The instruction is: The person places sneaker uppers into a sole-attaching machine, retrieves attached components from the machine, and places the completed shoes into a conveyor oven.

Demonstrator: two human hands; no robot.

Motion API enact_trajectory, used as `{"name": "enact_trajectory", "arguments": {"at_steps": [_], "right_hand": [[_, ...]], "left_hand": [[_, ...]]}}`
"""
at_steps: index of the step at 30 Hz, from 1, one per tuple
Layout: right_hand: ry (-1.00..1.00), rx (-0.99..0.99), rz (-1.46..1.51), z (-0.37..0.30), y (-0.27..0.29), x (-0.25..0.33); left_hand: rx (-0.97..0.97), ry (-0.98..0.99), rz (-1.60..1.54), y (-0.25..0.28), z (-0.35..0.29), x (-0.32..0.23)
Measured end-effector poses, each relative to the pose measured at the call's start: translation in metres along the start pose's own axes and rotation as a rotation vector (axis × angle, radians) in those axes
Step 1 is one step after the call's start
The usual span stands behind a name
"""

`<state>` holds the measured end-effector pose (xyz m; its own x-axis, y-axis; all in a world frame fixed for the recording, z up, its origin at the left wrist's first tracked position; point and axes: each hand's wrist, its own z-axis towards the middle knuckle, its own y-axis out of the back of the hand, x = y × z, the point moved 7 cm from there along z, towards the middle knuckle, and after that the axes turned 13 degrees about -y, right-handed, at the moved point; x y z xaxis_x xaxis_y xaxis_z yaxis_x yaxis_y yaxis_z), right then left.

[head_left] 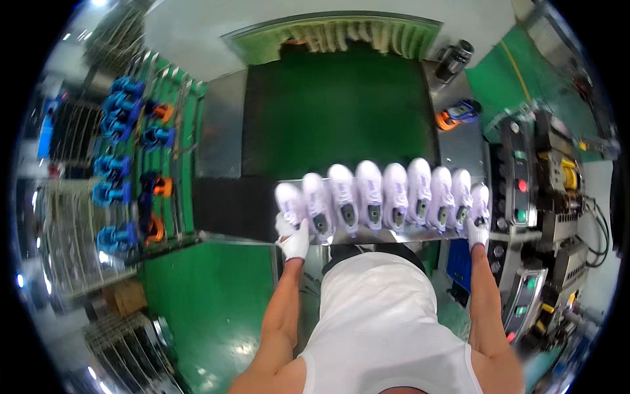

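Several pale lilac-white sneakers [370,194] stand side by side in a row along the near edge of the work surface, toes pointing away from me. Dark insoles show through their openings. At the row's left end, my left hand [293,239], in a white glove, is closed around the heel of the leftmost sneaker [289,199]. My right hand [478,235], gloved too, grips the heel of the rightmost sneaker [481,199] at the other end. The shoes partly hide the fingertips of both hands.
Beyond the shoes, a green conveyor belt [338,111] leads to an opening with a fringed curtain [341,36]. On the right ledge are a dark flask [454,60] and a blue-orange shoe last [457,114]. A rack [172,148] with lasts stands left; control boxes [518,174] stand right.
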<state>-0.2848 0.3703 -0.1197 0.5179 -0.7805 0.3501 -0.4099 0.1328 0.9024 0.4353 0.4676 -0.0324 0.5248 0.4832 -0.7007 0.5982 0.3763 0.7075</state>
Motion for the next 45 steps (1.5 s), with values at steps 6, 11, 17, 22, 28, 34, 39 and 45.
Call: {"name": "enact_trajectory", "arguments": {"at_steps": [6, 11, 17, 22, 28, 34, 39, 45], "right_hand": [[-0.141, 0.068, 0.016, -0.029, 0.010, 0.025], [-0.238, 0.065, 0.123, -0.060, 0.014, 0.041], [-0.241, 0.131, 0.132, -0.066, 0.016, 0.038], [-0.266, 0.132, 0.063, -0.069, 0.025, 0.051], [0.068, 0.012, 0.173, -0.093, 0.054, 0.088], [0.494, 0.562, 0.511, -0.235, 0.098, 0.231], [0.785, 0.890, 0.252, -0.321, -0.014, 0.282], [1.100, 0.552, -0.207, -0.374, -0.099, 0.324]], "left_hand": [[0.097, 0.083, 0.033, -0.005, -0.009, -0.012], [0.045, -0.020, 0.213, -0.001, -0.011, 0.006], [0.058, 0.043, 0.263, -0.010, -0.006, 0.021], [0.063, 0.035, 0.262, -0.005, -0.003, 0.010], [0.185, 0.106, 0.295, 0.003, 0.007, 0.047], [0.112, -0.257, 0.218, 0.007, -0.009, -0.034], [0.200, -0.278, 0.338, 0.008, -0.009, -0.071], [0.254, -0.344, 0.338, 0.021, 0.017, -0.051]]}}
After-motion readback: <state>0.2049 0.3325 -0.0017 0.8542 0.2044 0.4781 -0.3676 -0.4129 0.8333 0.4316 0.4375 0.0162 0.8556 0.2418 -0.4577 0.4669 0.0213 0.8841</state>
